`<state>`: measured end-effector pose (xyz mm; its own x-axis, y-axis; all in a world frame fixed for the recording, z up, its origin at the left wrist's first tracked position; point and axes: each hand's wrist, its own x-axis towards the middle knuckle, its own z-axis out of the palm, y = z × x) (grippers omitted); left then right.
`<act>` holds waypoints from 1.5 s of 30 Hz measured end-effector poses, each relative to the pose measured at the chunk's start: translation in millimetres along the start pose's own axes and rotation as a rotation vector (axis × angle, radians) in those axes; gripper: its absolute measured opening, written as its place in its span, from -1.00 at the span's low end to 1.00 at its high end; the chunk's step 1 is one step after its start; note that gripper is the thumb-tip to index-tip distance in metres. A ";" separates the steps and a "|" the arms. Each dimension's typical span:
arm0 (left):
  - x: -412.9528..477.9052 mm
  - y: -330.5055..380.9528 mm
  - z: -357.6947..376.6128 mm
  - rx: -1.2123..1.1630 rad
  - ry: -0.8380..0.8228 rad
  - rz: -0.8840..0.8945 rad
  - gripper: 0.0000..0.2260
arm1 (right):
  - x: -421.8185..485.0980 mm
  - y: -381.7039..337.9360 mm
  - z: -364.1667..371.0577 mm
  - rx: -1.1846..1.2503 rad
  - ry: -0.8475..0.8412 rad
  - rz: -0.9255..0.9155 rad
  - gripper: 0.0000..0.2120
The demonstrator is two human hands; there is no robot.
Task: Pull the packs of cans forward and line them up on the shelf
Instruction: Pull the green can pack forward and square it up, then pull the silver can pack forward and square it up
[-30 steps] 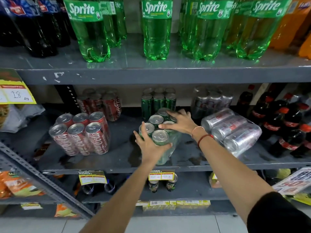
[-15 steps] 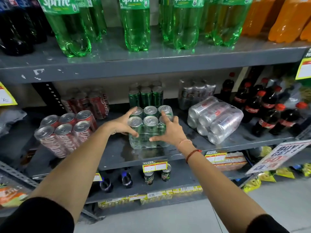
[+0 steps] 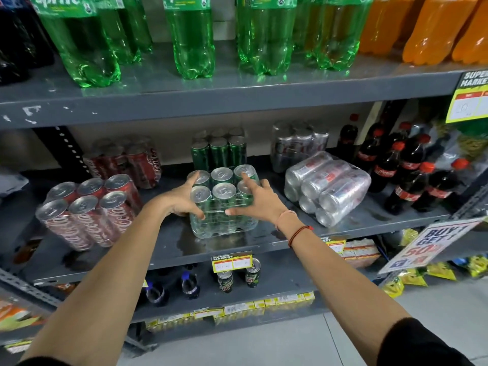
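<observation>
On the shelf (image 3: 264,244), green can pack (image 3: 224,207) sits between both hands.

green can pack (image 3: 224,204) upright at shelf (image 3: 264,243) front (shrink-wrapped).

Up top, a row of green Sprite bottles (image 3: 191,40) stands upright, with orange soda bottles (image 3: 433,27) to their right and dark cola bottles (image 3: 15,40) at far left. Small red-capped cola bottles (image 3: 406,170) crowd the middle level's right end. Down below, two dark cans (image 3: 239,276) stand behind a yellow price tag (image 3: 231,262), blue-capped bottles (image 3: 171,286) left of them. A tilted "BUY 1 GET 1" sign (image 3: 425,245) hangs at right.
</observation>
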<state>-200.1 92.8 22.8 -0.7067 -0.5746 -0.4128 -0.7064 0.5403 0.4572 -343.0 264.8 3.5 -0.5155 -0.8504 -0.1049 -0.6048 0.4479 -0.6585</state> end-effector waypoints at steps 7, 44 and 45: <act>-22.4 106.1 -10.4 0.213 0.042 0.170 0.11 | -22.2 64.8 -84.3 0.311 0.502 0.067 -0.18; 53.9 166.8 210.9 -0.292 0.631 0.370 0.15 | -29.2 189.2 -110.6 0.021 0.467 -0.287 -0.30; 55.0 166.9 216.5 -0.288 0.643 0.346 0.13 | -30.5 191.4 -103.7 -0.006 0.492 -0.302 -0.36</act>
<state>-365.4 284.5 -94.2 -0.6610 -0.6931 0.2876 -0.3498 0.6236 0.6991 -506.0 405.1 -42.1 -0.5400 -0.7128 0.4476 -0.7720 0.2076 -0.6008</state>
